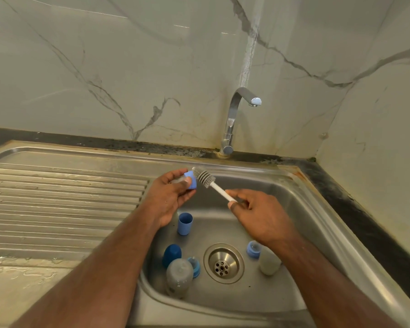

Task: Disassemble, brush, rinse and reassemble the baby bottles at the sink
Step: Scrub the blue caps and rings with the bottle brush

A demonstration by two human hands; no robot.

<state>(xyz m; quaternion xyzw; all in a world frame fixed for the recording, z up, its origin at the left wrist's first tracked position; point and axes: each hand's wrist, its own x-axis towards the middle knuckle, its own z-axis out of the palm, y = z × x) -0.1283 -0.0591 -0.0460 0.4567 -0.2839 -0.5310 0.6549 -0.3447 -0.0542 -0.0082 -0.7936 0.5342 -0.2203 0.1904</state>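
My left hand (pixel 172 197) grips a light blue bottle collar (pixel 191 182) with a clear teat over the sink basin (pixel 301 221). My right hand (pixel 256 214) holds the white handle of a bottle brush (pixel 206 178), whose grey bristle head lies against the collar. In the basin lie a light blue cap (pixel 184 223), a dark blue cap (pixel 172 254), a clear bottle (pixel 179 276) beside a blue collar (pixel 195 266), and at the right another blue collar (pixel 253 249) next to a second clear bottle (pixel 269 262).
A chrome tap (pixel 234 119) stands behind the basin with no water running. The ribbed steel drainboard (pixel 62 204) stretches to the left, wet near its front edge. The drain (pixel 223 263) sits in the basin's middle. Marble walls close the back and right.
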